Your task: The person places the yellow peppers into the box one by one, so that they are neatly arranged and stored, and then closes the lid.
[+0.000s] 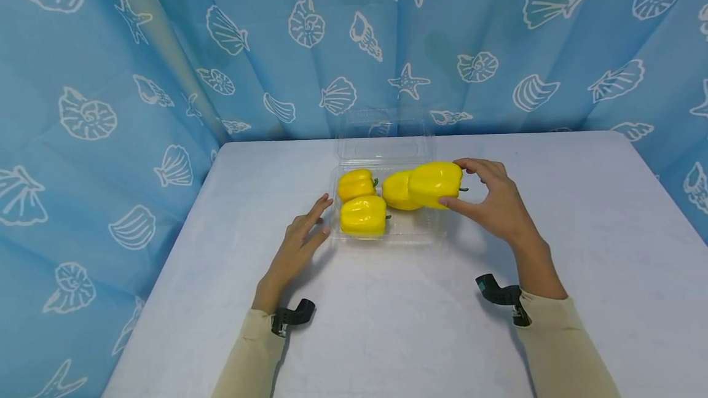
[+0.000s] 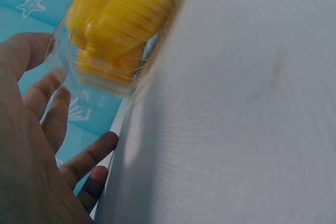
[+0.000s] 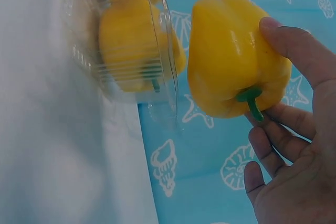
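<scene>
My right hand grips a yellow bell pepper between thumb and fingers, its green stem pointing right. In the right wrist view this bell pepper is raised beside the wall of a clear plastic box. Inside the box lie three more: a rear left bell pepper, a front left bell pepper and a rear right bell pepper, partly hidden behind the held one. The fingers of my left hand are spread at the box's left side, with fingertips right at its rim in the left wrist view.
The box's clear lid stands raised at the back, near the blue curtain with white shell prints. A white cloth covers the table. Each wrist wears a black camera mount.
</scene>
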`<state>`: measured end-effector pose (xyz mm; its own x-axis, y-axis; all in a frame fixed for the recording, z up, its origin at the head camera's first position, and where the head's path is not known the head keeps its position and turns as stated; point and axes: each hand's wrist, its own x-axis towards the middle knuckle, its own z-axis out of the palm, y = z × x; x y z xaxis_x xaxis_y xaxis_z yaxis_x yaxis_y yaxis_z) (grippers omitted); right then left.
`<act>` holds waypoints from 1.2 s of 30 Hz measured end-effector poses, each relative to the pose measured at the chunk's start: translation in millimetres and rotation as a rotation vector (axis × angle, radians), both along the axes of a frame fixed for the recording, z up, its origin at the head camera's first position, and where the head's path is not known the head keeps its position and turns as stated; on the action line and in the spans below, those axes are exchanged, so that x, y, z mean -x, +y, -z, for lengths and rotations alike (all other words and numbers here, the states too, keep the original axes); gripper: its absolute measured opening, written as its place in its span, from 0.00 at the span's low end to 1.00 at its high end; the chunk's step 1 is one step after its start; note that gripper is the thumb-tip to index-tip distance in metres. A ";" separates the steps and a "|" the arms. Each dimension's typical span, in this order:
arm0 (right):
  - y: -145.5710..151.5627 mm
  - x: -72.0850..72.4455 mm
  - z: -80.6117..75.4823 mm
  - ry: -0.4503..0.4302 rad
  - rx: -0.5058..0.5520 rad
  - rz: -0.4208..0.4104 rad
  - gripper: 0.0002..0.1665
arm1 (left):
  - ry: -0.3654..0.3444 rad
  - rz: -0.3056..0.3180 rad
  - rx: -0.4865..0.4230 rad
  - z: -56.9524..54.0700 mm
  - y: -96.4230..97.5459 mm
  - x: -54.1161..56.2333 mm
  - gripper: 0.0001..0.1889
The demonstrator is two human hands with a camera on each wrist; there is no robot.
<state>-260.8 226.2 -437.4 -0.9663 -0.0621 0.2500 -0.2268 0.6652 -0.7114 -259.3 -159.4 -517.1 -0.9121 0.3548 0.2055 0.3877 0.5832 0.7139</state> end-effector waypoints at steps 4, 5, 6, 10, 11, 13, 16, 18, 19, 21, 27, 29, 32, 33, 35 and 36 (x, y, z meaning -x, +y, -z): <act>-2.9 -0.3 0.3 0.005 -0.005 -0.018 0.44 | 0.000 0.001 -0.003 1.0 -0.3 0.3 0.28; -3.4 -0.5 0.4 0.005 -0.007 -0.019 0.44 | 0.001 0.002 -0.004 1.3 -0.4 0.4 0.28; -3.9 -0.5 0.4 0.005 -0.007 -0.021 0.44 | 0.002 0.002 -0.003 1.7 -0.6 0.4 0.28; -6.1 -1.4 -0.3 0.008 -0.013 -0.027 0.43 | -0.001 0.003 0.000 1.7 -0.6 0.2 0.28; -6.7 -1.9 -1.0 0.009 -0.013 -0.030 0.43 | -0.002 0.002 0.000 1.4 -0.5 0.1 0.28; -8.4 -3.2 -2.5 0.004 -0.017 -0.035 0.43 | -0.003 0.002 0.001 0.9 -0.4 -0.3 0.28; -11.0 -4.9 -3.4 -0.006 -0.020 -0.046 0.43 | -0.003 0.001 0.002 1.3 -0.4 -0.2 0.28; -12.6 -5.3 -3.0 -0.011 -0.020 -0.052 0.44 | -0.002 0.000 0.001 2.1 -0.6 0.1 0.28; -13.0 -5.2 -2.4 -0.009 -0.020 -0.058 0.44 | -0.001 0.001 0.001 2.4 -0.6 0.3 0.28; -13.9 -4.8 -1.4 -0.007 -0.021 -0.070 0.44 | -0.002 0.001 -0.001 2.3 -0.4 0.3 0.28; -15.4 -4.5 1.1 -0.016 -0.027 -0.087 0.45 | -0.005 0.001 -0.006 1.1 0.2 -0.4 0.28; -15.8 -4.3 1.8 -0.014 -0.023 -0.101 0.45 | -0.009 -0.001 -0.004 0.8 0.3 -0.7 0.28; -16.6 -4.1 2.8 -0.007 -0.022 -0.126 0.44 | -0.008 -0.003 -0.002 0.7 0.3 -1.1 0.28; -16.9 -3.9 3.1 -0.004 -0.023 -0.135 0.44 | -0.007 -0.002 -0.005 0.4 0.3 -1.3 0.28; -17.5 -3.6 3.6 -0.002 -0.027 -0.148 0.45 | -0.005 0.000 -0.010 -0.3 0.2 -1.6 0.28; -17.7 -3.4 3.9 -0.002 -0.027 -0.153 0.45 | -0.005 0.001 -0.012 -0.3 0.1 -1.7 0.28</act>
